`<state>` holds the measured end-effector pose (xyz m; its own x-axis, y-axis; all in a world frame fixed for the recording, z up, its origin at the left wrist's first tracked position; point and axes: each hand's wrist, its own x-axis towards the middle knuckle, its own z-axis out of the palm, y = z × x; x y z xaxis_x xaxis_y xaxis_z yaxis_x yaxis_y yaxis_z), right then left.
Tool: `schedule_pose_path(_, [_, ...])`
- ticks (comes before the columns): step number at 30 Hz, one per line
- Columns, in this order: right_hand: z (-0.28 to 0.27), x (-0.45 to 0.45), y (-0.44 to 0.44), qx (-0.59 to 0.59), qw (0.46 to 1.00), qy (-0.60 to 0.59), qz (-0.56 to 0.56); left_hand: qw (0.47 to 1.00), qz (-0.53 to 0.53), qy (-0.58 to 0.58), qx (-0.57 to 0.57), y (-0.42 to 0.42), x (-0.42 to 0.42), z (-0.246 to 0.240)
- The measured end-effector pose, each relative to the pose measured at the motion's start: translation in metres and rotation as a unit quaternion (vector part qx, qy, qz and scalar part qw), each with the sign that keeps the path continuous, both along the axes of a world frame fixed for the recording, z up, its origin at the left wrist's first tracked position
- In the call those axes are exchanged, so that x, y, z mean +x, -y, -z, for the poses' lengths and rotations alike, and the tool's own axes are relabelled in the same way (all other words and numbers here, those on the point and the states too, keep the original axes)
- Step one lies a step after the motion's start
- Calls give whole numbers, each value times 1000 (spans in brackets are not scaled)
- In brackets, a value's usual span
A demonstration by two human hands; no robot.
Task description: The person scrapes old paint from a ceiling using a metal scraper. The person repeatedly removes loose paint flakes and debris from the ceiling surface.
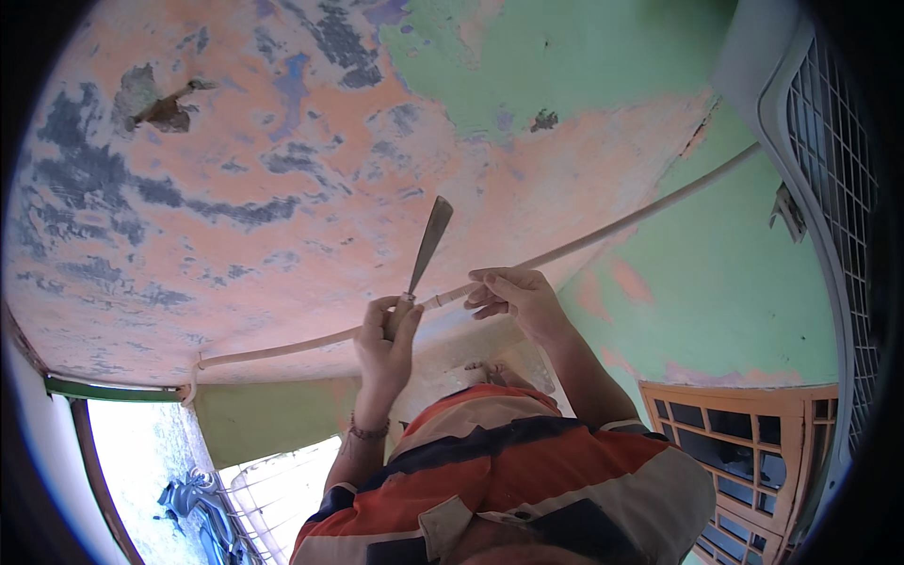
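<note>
My left hand (385, 339) grips the handle (399, 316) of a flat-bladed scraper, probably a putty knife. Its metal blade (431, 244) points away from me and widens towards the tip, seen almost edge-on. A bead bracelet (369, 429) circles my left wrist. To the right, my right hand (519, 296) is loosely curled, thumb and forefinger close together, other fingers apart. Nothing shows in it. Behind both hands runs a pale pipe (282, 349) with a banded joint; whether my right fingers touch it cannot be told. Beyond is a wall (318, 233) with patchy, peeling paint.
A broken hole (166, 113) marks the wall at upper left. Green paint (579, 56) covers its upper right part. At right stand a grey-framed wire grille (823, 141) and an orange-framed paned door or window (734, 424). A motorbike (201, 505) shows through the bright opening at lower left.
</note>
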<state>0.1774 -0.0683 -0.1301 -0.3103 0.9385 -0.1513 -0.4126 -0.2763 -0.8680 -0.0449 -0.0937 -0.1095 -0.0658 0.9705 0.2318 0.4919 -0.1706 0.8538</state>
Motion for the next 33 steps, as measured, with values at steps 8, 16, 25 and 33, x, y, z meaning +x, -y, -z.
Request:
schedule_pose_path(8, [-2, -48, -11, 35, 997, -57, 27, 985, 112, 125, 37, -15, 56, 25])
schedule_pose_path(16, [8, -13, 2, -3, 993, 54, 107, 996, 78, 21, 36, -47, 27, -5])
schedule_pose_path(25, [-21, -29, -9, 119, 992, 3, -40, 904, 200, 360, -112, -88, 60, -49])
schedule_pose_path(33, [-28, -23, -39, 133, 979, -147, -42, 871, 239, 426, -51, -114, 78, -67])
